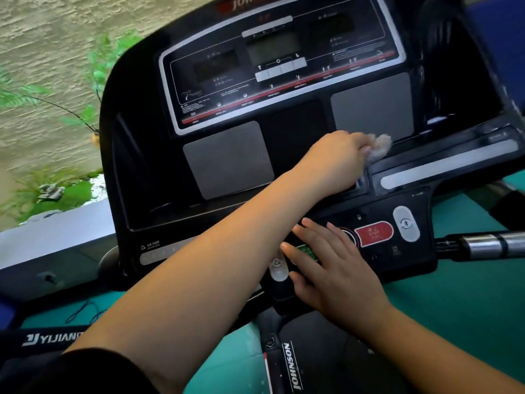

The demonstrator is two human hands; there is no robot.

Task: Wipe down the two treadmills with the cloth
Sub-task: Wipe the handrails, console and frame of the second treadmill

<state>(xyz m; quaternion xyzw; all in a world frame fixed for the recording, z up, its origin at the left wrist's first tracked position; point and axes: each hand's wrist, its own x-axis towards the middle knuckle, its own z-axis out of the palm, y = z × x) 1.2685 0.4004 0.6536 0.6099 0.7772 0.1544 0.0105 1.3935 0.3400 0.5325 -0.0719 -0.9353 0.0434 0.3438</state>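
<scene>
White cloth [379,146] bunched in curled fingers of left hand [338,157], pressed on treadmill console [227,163] ledge above red stop button [373,234]. Right hand [326,268] flat, fingers spread, just left of button. Left forearm crosses console left of button, hiding controls. Chrome handlebar [488,245] right of button.

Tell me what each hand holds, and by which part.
The left hand grips the white cloth by its near edge, the rest bunched out in front. The right hand holds nothing, resting flat on the treadmill console.
</scene>
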